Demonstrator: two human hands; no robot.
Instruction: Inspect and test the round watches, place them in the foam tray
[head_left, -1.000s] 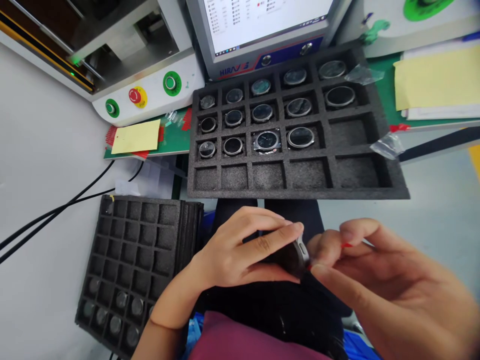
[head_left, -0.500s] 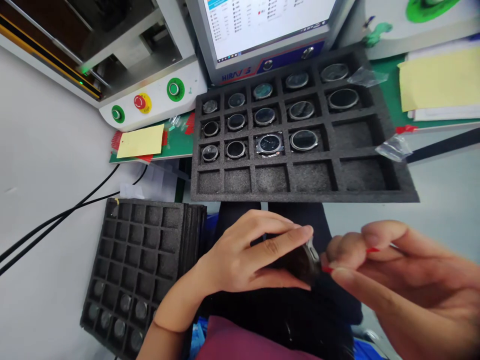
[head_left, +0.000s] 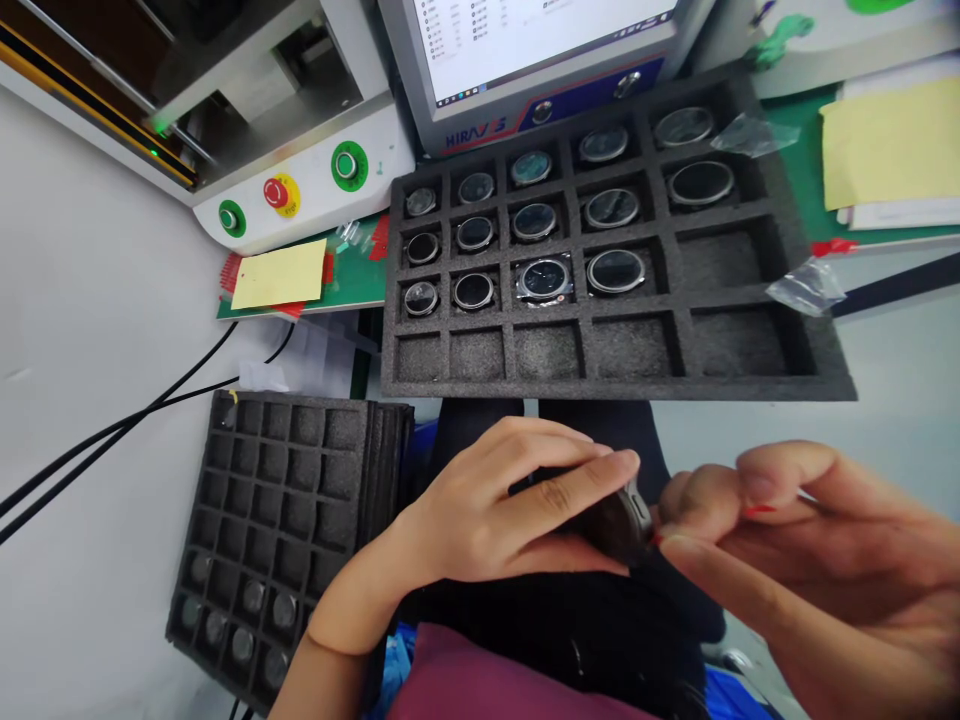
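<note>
My left hand point(head_left: 499, 510) is closed around a dark round watch case point(head_left: 621, 528) above my lap. The case stands tilted, and its metal rim with a small slot faces right; the fingers cover much of the rest. My right hand point(head_left: 817, 560) pinches a thin red strip point(head_left: 759, 510) at the rim. Red shows both at the fingertips and between the curled fingers; whether it is one piece I cannot tell. Beyond the hands lies a black foam tray point(head_left: 622, 388) with several round watch cases point(head_left: 615, 270) in its pockets.
A stack of foam trays point(head_left: 367, 480) stands lower left, the top one holding several round pieces. Behind the near tray is a monitor point(head_left: 525, 60). A machine panel point(head_left: 307, 185) with buttons is upper left. Yellow paper point(head_left: 885, 150) lies right, black cables point(head_left: 150, 415) hang left.
The view has shifted slightly. Both hands keep nearly the same pose, with the watch case and red strip still at the same spot between them.
</note>
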